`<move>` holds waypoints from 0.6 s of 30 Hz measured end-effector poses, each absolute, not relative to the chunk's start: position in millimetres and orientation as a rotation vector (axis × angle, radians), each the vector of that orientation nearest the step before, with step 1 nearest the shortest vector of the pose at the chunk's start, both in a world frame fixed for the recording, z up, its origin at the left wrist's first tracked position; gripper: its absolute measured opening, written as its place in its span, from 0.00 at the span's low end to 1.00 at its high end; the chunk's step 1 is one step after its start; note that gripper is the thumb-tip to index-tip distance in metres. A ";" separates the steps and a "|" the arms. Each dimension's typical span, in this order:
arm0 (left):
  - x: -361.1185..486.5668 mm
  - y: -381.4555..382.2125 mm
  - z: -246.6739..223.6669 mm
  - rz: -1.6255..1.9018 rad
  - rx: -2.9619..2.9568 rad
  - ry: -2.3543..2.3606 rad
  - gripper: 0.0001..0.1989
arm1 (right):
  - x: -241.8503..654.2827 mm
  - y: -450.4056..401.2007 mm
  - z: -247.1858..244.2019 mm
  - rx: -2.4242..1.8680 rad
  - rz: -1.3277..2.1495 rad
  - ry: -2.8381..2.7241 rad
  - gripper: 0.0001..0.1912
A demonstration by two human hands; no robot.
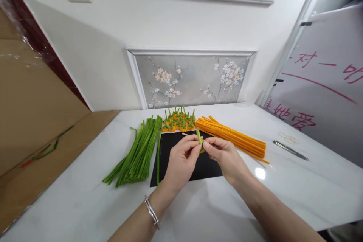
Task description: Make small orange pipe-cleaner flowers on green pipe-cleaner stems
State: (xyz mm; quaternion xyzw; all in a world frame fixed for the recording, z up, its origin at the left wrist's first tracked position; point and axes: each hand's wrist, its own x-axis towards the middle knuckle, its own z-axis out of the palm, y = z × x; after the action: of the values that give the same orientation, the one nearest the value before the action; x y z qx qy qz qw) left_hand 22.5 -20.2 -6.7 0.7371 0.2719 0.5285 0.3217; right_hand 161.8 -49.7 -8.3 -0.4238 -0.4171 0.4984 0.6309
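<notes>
Above the black mat [172,155], my left hand [184,159] and my right hand [225,155] meet. Both pinch a small pipe-cleaner pumpkin [199,138] between thumbs and fingers. Its green stem points up, and a little orange shows between the fingertips; most of it is hidden. Behind my hands stands a cluster of finished-looking orange pumpkins [178,121] with green tops. A bundle of green pipe cleaners [141,155] lies to the left, and a bundle of orange pipe cleaners [235,134] to the right.
At the right lie a slim metal tool [290,150], perhaps tweezers, and some thin pale rubber bands [289,138]. One green pipe cleaner [158,159] rests along the mat's left edge. Cardboard [36,121] borders the white table [85,204] on the left; a panelled wall [193,26] closes the back.
</notes>
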 end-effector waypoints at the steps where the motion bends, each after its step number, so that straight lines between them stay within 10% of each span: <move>1: 22.5 -20.8 -5.4 1.376 1.905 0.700 0.08 | 161.3 -49.6 -8.5 -0.957 1.127 -0.956 0.15; 18: 14.1 -19.5 2.3 1.147 2.029 0.621 0.10 | 173.1 -49.5 -6.7 -1.029 1.257 -1.021 0.14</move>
State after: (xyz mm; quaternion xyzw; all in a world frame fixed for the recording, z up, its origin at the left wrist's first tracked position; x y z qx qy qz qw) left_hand 14.1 -19.5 2.3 0.7859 0.2404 0.4443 0.3567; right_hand 173.1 -49.5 -6.7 -0.4390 -0.4358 0.5364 0.5741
